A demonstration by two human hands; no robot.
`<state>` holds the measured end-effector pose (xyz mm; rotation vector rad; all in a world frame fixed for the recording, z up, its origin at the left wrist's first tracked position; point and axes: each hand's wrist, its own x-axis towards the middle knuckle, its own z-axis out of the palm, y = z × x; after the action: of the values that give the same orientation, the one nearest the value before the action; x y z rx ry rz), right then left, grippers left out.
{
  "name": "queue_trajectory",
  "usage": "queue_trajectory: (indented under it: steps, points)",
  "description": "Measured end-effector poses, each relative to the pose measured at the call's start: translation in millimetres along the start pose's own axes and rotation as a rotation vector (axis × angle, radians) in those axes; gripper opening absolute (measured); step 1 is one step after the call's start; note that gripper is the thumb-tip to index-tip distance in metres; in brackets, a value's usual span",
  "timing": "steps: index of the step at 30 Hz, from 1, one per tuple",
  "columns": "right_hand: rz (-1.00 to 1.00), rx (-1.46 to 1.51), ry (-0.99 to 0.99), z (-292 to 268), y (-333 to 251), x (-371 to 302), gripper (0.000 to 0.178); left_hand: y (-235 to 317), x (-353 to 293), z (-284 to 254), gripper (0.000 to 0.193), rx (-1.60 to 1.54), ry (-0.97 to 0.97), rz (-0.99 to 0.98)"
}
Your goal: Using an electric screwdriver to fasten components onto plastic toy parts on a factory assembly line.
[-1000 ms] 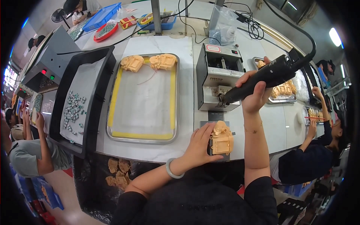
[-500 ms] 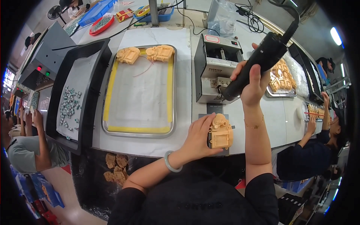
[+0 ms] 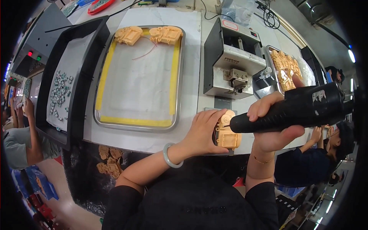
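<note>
My left hand [image 3: 198, 134] grips a beige plastic housing [image 3: 230, 140] from its left side, at the table's front edge. In my right hand [image 3: 270, 141] is a black electric screwdriver [image 3: 295, 110], fingers wrapped round its body. It slants with its nose to the left, and a thin bit reaches over the upper part of the housing. Whether the bit touches the housing I cannot tell. Right behind the housing stands a grey box-shaped screw feeder [image 3: 227, 63] with a metal outlet block on its front.
A steel tray [image 3: 138, 88] edged with yellow tape bears two beige housings and a red thread. Left of it, a black bin [image 3: 86, 82] holds small greenish parts [image 3: 60, 90]. Another tray of housings [image 3: 285, 69] stands at right; more housings [image 3: 110, 161] lie below the table. Co-workers sit at both sides.
My right hand has brought the screwdriver down from in front of the feeder to the housing, tipping it over sideways. The left hand keeps its hold. The whole view has shifted slightly.
</note>
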<state>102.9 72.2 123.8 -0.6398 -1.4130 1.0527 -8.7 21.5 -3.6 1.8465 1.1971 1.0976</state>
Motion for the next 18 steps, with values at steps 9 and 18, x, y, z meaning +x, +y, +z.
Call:
queue_trajectory:
  steps: [9,18]
  points:
    - [-0.073,-0.103,0.030,5.7,9.9,-0.9,0.096,-2.6,-1.9,4.1,0.092,-0.071,0.027,-0.027]
    - [-0.062,-0.105,-0.009,4.2,24.2,-8.3,0.091,-3.9,-2.5,5.7,0.091,-0.098,0.012,-0.064]
